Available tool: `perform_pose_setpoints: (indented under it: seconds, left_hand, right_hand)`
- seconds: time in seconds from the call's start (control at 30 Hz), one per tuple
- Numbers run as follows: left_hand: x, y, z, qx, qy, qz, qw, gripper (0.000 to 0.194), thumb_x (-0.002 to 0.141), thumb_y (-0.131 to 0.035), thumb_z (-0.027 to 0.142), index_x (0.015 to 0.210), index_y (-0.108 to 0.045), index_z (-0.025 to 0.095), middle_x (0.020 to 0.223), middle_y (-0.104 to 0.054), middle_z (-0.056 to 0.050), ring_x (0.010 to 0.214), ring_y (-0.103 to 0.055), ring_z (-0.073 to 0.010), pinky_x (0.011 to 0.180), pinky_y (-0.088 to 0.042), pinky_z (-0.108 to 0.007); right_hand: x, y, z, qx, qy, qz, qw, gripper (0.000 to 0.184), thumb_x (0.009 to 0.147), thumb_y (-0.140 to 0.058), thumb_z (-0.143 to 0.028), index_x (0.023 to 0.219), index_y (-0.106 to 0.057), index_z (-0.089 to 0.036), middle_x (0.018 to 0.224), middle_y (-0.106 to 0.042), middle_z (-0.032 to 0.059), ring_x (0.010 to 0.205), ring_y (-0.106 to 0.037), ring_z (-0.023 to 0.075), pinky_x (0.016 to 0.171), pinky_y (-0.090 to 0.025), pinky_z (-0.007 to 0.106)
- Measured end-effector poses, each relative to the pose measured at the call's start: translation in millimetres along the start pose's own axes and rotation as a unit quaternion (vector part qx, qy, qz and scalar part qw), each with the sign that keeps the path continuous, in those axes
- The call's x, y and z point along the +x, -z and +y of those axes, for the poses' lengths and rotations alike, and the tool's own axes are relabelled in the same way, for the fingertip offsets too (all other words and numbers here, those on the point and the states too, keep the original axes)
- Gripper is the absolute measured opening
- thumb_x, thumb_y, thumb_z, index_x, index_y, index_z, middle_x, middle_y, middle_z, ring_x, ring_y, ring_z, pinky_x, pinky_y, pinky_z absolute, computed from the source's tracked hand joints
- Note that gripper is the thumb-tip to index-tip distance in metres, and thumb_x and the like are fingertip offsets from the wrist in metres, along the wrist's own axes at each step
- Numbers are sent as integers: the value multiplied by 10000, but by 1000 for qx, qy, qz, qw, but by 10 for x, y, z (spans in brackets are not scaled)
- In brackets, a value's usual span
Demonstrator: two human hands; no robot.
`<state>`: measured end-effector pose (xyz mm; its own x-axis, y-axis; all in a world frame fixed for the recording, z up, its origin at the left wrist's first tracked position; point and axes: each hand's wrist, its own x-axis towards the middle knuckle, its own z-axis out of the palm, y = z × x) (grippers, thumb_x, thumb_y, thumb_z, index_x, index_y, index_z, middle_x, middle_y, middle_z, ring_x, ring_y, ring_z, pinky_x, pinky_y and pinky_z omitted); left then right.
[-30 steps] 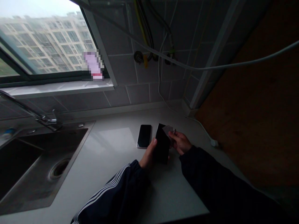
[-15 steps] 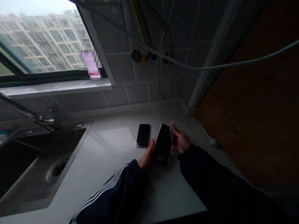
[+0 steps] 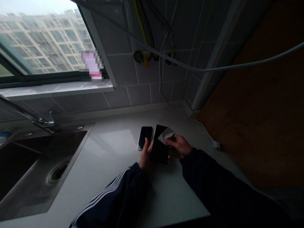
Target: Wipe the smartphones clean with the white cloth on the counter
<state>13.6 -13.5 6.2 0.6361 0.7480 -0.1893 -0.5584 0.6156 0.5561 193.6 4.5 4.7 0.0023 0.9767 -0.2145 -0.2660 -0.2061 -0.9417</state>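
Observation:
My left hand (image 3: 145,158) grips a dark, flat phone (image 3: 159,154) by its edges, tilted a little above the counter. My right hand (image 3: 179,145) pinches a pale grey wiping cloth (image 3: 165,135), which lies against the upper right part of the phone's black face. A second phone (image 3: 145,136), with a black screen and a light rim, rests on the counter just behind my left thumb. Part of its right side is covered by the hand and the held phone.
The white countertop (image 3: 111,152) runs under both hands. To the left is a steel sink (image 3: 30,202) with a faucet (image 3: 45,123). A white cable (image 3: 201,123) with a plug (image 3: 216,144) trails at the right, beside a brown wooden panel (image 3: 242,133). Another cable (image 3: 213,68) hangs across above.
The cloth has come from behind the held phone's right edge onto its face, with my right hand moving slightly left. The held phone has turned and shifted left toward the lying phone.

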Motion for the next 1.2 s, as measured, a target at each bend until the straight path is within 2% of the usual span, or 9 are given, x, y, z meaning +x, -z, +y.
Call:
perform_pose_setpoints:
  seconds: [0.23, 0.4, 0.5, 0.57, 0.73, 0.83, 0.97, 1.07, 1.2]
  left_hand:
    - [3, 34, 18, -40, 0, -1, 999, 872, 910, -393, 784, 1547, -379, 190, 1161, -723, -197, 830, -744, -308, 703, -589, -437]
    - [-27, -4, 40, -32, 28, -44, 998, 911, 914, -316, 800, 1572, -323, 170, 1204, -705, -249, 769, -741, -326, 638, -577, -445]
    - [-30, -15, 25, -26, 53, -62, 996, 902, 929, -274, 787, 1581, -316, 166, 1184, -709, -245, 744, -739, -326, 635, -576, -456]
    - [-23, -16, 6, -23, 64, -60, 996, 881, 932, -288, 780, 1588, -319, 192, 1142, -724, -213, 746, -741, -329, 651, -579, -468]
    - [11, -9, -19, -63, 27, 26, 997, 797, 966, -329, 727, 1493, -506, 157, 1123, -739, -168, 1010, -730, -335, 925, -544, -470]
    - [33, 18, -23, -86, 20, 88, 992, 757, 971, -355, 714, 1255, -688, 95, 1007, -762, -156, 1040, -724, -321, 973, -522, -430]
    - [50, 62, -36, -100, 16, 87, 991, 765, 909, -453, 764, 1109, -739, 83, 893, -764, -144, 939, -739, -305, 887, -556, -393]
    - [50, 63, -33, -109, 4, 75, 991, 760, 916, -463, 747, 1189, -709, 82, 883, -759, -133, 900, -742, -287, 878, -558, -379]
    - [33, 30, -28, -105, 32, 42, 993, 756, 946, -386, 739, 1394, -598, 168, 1035, -757, -136, 939, -743, -301, 892, -560, -442]
  right_hand:
    - [-13, 23, 1, -105, 99, 50, 988, 410, 657, -881, -385, 983, -711, -204, 981, -771, 80, 893, -720, 252, 810, -565, 378]
    - [13, 132, -34, -255, 338, 166, 891, 264, 903, -629, -391, 1074, -729, -216, 1215, -715, 122, 1186, -645, 294, 1066, -479, 456]
    - [3, 172, -20, -348, 397, 135, 839, 276, 959, -536, -362, 1050, -743, -204, 1266, -694, 157, 1216, -634, 311, 1049, -495, 487]
    - [-41, 157, 4, -424, 403, 42, 810, 290, 966, -523, -345, 1080, -743, -194, 1325, -676, 168, 1313, -580, 337, 1096, -453, 551]
    - [-242, 10, 26, -559, 373, -129, 729, 494, 982, -553, -503, 1324, -652, -161, 1489, -581, 161, 1570, -172, 411, 1186, -31, 778]
    - [-362, -67, 9, -562, 363, -201, 715, 639, 980, -525, -627, 1387, -608, -142, 1489, -577, 179, 1580, -131, 396, 1205, -7, 750]
    - [-443, -107, 25, -532, 385, -288, 697, 555, 986, -510, -640, 1152, -735, -160, 1397, -661, 159, 1572, -209, 348, 1254, -6, 655]
    - [-397, -85, 57, -538, 391, -259, 700, 471, 1012, -507, -571, 1148, -743, -187, 1384, -678, 125, 1562, -244, 346, 1249, -41, 672]
    - [-238, 19, 37, -592, 334, -100, 726, 534, 1050, -453, -475, 1482, -529, -171, 1522, -548, 145, 1563, -198, 404, 1184, -127, 778]
